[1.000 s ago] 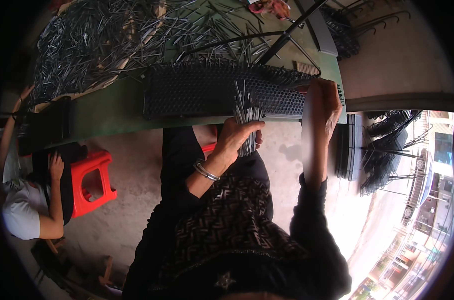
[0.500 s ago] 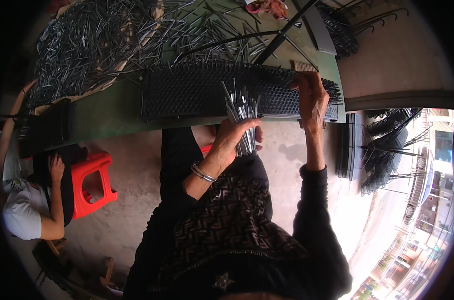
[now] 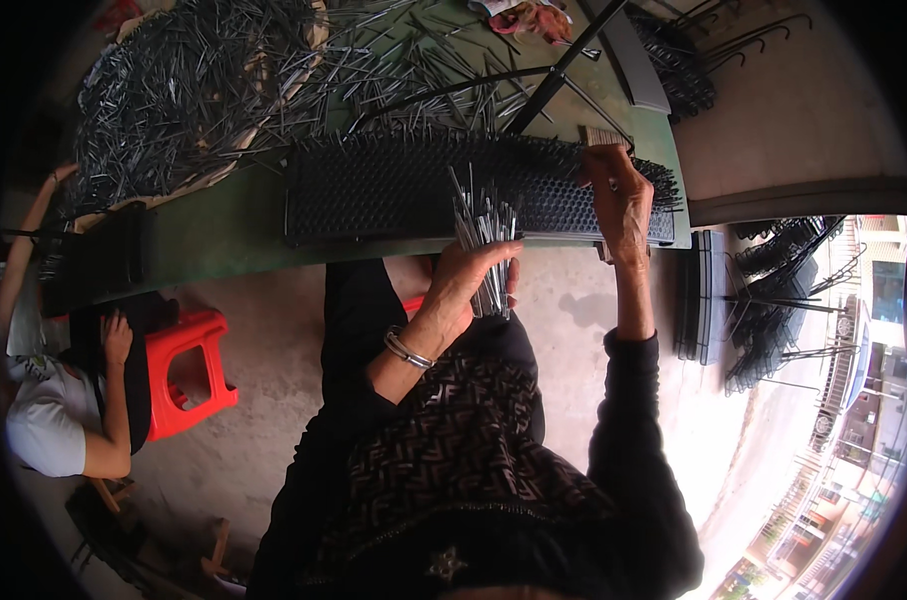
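My left hand (image 3: 462, 278) is wrapped round a bundle of thin silvery metal rods (image 3: 488, 218), which stick up above the thumb and out below the fingers. It is just in front of the table's near edge. Beyond it lies a long black panel (image 3: 364, 198) full of small round holes, with many dark rod ends standing along its far side and right end. Over the right part of this panel is my right hand (image 3: 624, 205), its fingers bent and pinched together at the far row. Whatever is between those fingertips is hidden.
A large heap of loose dark rods (image 3: 184, 100) covers the left of the green table (image 3: 204, 245). Thin black bars (image 3: 554, 78) cross above the panel. At left, a person (image 3: 59, 420) sits by a red stool (image 3: 189, 375). Black wire racks (image 3: 774, 300) stand at right.
My right hand has shifted very slightly at the panel's far row, its fingers still pinched. My left hand keeps the rods in almost the same place.
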{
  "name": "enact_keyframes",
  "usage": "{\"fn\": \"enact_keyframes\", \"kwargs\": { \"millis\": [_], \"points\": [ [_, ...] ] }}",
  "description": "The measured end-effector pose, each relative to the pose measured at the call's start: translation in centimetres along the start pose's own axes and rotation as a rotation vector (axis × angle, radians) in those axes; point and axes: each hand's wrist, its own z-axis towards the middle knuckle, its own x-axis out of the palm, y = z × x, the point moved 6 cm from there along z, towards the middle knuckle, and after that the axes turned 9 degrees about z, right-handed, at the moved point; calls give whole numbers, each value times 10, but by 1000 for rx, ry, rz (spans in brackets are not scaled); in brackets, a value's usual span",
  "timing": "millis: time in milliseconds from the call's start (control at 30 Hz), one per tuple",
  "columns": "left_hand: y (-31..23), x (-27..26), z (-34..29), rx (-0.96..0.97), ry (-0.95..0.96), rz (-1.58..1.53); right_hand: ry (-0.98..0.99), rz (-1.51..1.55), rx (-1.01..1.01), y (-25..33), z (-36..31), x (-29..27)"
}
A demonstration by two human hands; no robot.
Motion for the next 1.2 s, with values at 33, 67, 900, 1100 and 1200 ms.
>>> {"fn": "enact_keyframes", "kwargs": {
  "millis": [33,67,900,1100,1200],
  "points": [
    [1,1,0,2,2,12,-3,0,-1,0,0,0],
    [1,1,1,5,4,24,-9,3,-9,0,-1,0],
    [0,2,-2,33,-44,72,104,-91,-70,19,-32,22],
    [-2,6,-5,44,-50,117,126,118,77,16,-53,21],
    [-5,6,-6,39,-29,105,-183,-7,-5,26,-47,-7]
  ]
}}
